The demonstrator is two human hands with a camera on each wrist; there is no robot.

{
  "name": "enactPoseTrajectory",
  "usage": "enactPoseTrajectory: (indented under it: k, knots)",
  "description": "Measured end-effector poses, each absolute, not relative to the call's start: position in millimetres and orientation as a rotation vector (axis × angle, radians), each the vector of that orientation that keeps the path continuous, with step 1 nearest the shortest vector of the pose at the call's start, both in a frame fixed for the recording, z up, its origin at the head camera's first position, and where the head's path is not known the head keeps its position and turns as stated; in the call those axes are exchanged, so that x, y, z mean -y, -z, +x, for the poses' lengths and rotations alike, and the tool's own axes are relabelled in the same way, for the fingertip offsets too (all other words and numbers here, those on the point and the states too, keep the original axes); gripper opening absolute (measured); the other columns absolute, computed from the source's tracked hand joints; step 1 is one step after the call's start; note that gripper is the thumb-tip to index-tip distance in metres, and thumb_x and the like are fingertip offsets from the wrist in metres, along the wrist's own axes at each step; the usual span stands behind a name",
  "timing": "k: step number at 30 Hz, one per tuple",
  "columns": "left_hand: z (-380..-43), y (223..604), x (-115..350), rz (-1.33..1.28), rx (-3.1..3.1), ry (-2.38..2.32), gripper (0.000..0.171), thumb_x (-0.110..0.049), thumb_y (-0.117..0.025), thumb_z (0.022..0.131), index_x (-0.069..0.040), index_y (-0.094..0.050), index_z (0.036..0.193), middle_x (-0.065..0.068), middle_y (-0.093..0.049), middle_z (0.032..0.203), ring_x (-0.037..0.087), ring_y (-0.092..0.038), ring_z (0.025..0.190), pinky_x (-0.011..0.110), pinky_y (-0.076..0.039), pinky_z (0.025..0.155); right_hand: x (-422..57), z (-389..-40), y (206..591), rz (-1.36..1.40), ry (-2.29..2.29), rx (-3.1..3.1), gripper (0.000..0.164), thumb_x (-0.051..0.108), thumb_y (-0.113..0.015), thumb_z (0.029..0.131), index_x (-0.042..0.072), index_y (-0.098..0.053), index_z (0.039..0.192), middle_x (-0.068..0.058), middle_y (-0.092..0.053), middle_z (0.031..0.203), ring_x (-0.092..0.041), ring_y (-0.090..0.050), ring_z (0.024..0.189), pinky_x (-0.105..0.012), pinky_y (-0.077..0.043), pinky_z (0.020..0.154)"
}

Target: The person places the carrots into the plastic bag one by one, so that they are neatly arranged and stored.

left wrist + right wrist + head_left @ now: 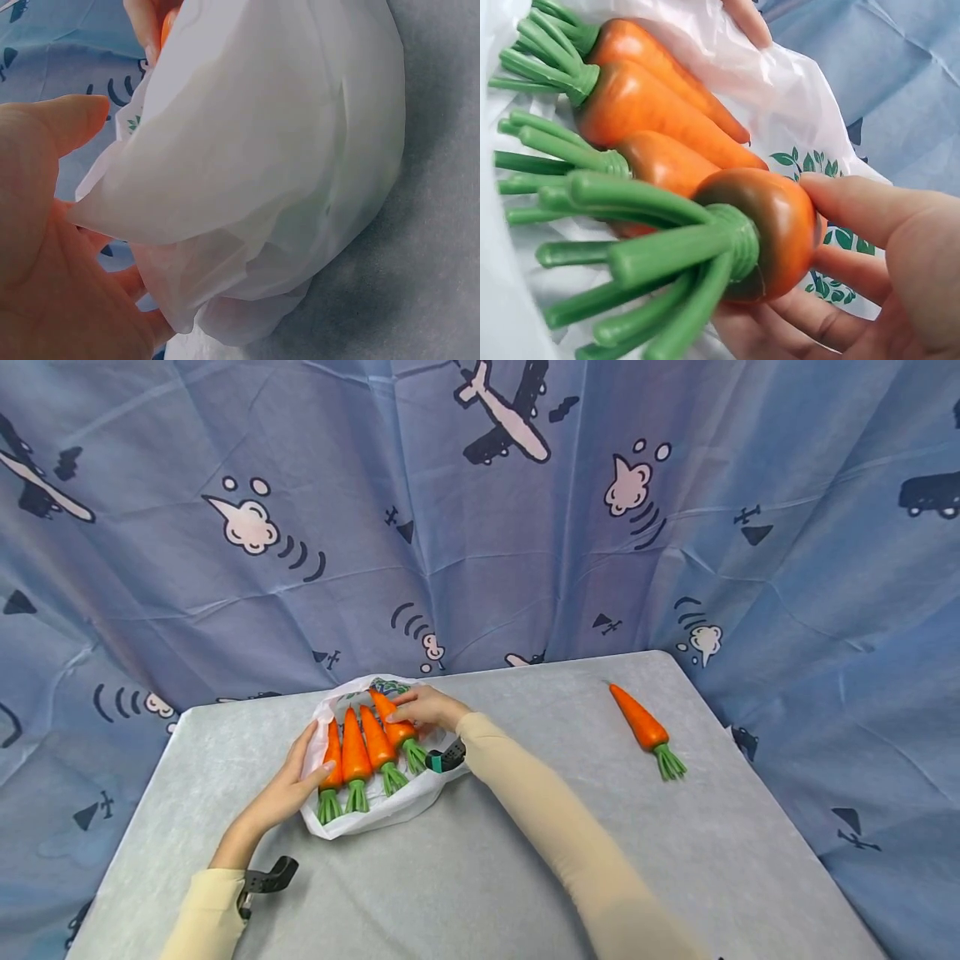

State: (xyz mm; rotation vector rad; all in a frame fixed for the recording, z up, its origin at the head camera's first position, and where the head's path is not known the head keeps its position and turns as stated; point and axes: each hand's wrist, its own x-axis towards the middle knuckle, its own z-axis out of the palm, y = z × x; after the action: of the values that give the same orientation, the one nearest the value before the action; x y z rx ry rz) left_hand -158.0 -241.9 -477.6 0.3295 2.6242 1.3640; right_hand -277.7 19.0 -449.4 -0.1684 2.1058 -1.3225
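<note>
A white plastic bag (408,806) with green leaf print lies on the table with its mouth spread wide. Several orange carrots with smooth green stems are side by side in it, such as this middle carrot (355,747). My right hand (429,706) reaches into the bag and grips the rightmost carrot (761,225), thumb on one side and fingers underneath. At the bag's left edge is my left hand (292,777), its fingers outside along the plastic. Its thumb (79,124) stands apart from the fingers, over the rim beside the leftmost carrot (332,752).
Another carrot (641,718) lies alone on the right part of the table, stem toward the front. The table (525,860) has a pale grey cover. Behind it hangs a blue curtain (480,568) printed with planes and clouds.
</note>
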Motion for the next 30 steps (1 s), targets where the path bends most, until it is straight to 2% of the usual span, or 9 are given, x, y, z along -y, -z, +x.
enactPoseTrajectory:
  k: [9,18,26,30]
  knots:
    - [-158,478,243,0.330,-2.619,-1.369,0.084,-0.027,-0.054,0.101,-0.012,0.003,0.160,0.028,0.001,0.164,0.051,-0.001,0.150,0.073,-0.006,0.116,-19,-272,457,-0.194,1.284,-2.146,0.058,0.025,-0.073,0.088,0.012,-0.055,0.142,-0.016,-0.066,0.127,-0.015,-0.061,0.078,-0.040,-0.059,0.074]
    - [-158,478,244,0.331,-2.617,-1.372,0.084,-0.027,-0.055,0.101,-0.014,0.002,0.160,0.028,0.001,0.164,0.051,-0.002,0.150,0.073,-0.006,0.116,-20,-270,463,-0.180,1.268,-2.166,0.054,0.025,-0.073,0.089,0.012,-0.058,0.139,-0.015,-0.065,0.126,-0.016,-0.061,0.079,-0.036,-0.059,0.070]
    - [-157,477,243,0.333,-2.618,-1.364,0.084,-0.027,-0.055,0.101,-0.015,0.003,0.160,0.027,0.002,0.164,0.051,-0.001,0.150,0.074,-0.007,0.116,-21,-267,467,-0.160,1.234,-2.207,0.050,0.025,-0.072,0.089,0.014,-0.060,0.137,-0.014,-0.065,0.121,-0.016,-0.059,0.078,-0.041,-0.060,0.081]
    - [-157,477,243,0.336,-2.621,-1.365,0.083,-0.027,-0.054,0.101,-0.014,0.002,0.160,0.027,0.002,0.164,0.051,-0.001,0.150,0.074,-0.006,0.116,-21,-266,469,-0.151,1.235,-2.213,0.050,0.026,-0.073,0.088,0.015,-0.061,0.136,-0.012,-0.065,0.118,-0.016,-0.059,0.079,-0.040,-0.061,0.080]
